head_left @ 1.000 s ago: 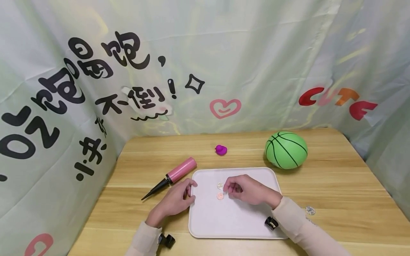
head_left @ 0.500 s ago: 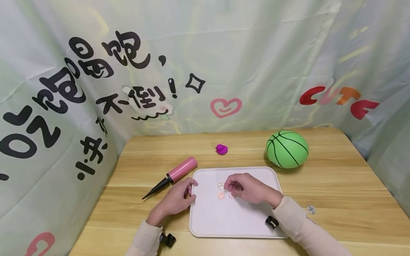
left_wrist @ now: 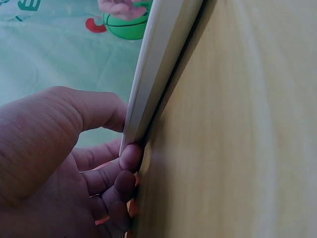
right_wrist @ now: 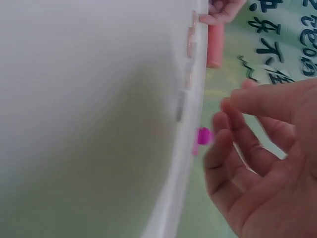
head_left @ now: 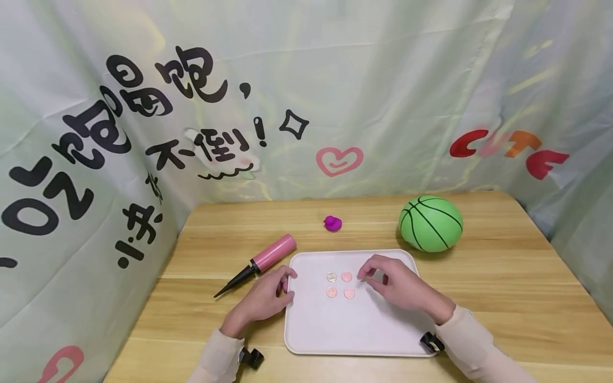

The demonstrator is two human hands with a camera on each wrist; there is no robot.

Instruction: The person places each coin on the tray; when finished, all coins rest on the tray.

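On the white tray (head_left: 330,330) lie small round coins in two short rows: a gold one (head_left: 331,277) at the back left and three copper-pink ones beside it, such as the front right coin (head_left: 349,293). My right hand (head_left: 395,282) is just right of them, fingers loosely bent, with a silvery coin (right_wrist: 181,106) lying on the tray near the fingertips. In the right wrist view that hand (right_wrist: 257,144) holds nothing. My left hand (head_left: 263,298) grips the tray's left rim. The left wrist view shows thumb and index finger (left_wrist: 131,156) at the rim (left_wrist: 151,74).
Left of the tray lies a pink hand pump (head_left: 273,254) with a black nozzle. Behind it sit a purple rubber duck (head_left: 332,223) and a green ball (head_left: 431,223) with black lines. A printed curtain (head_left: 383,80) hangs behind the wooden table (head_left: 517,276).
My right hand has shifted right, uncovering the two right-hand copper-pink coins. My right sleeve now hides most of a silvery piece on the table to the right. The left hand keeps its grip.
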